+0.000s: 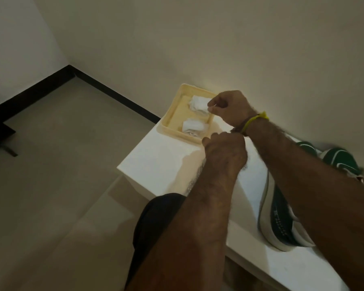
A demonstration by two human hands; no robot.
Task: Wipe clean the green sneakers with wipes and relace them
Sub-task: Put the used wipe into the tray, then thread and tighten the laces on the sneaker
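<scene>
Two green sneakers with white stripes lie on a white table (166,160). One sneaker (280,219) lies near the front, partly under my right forearm. The other sneaker (336,160) sits further back by the wall. A cream tray (177,133) at the table's far end holds two crumpled white wipes. My right hand (229,108) pinches the edge of the far wipe (199,105) over the tray. The near wipe (194,127) lies loose in the tray. My left hand (225,152) hovers with curled fingers just beside the tray; what it holds is hidden.
The table stands against a beige wall (219,38). A tiled floor (61,164) with a black skirting board spreads to the left. My knee in dark cloth (156,219) is below the table's front edge. A yellow band (254,120) is on my right wrist.
</scene>
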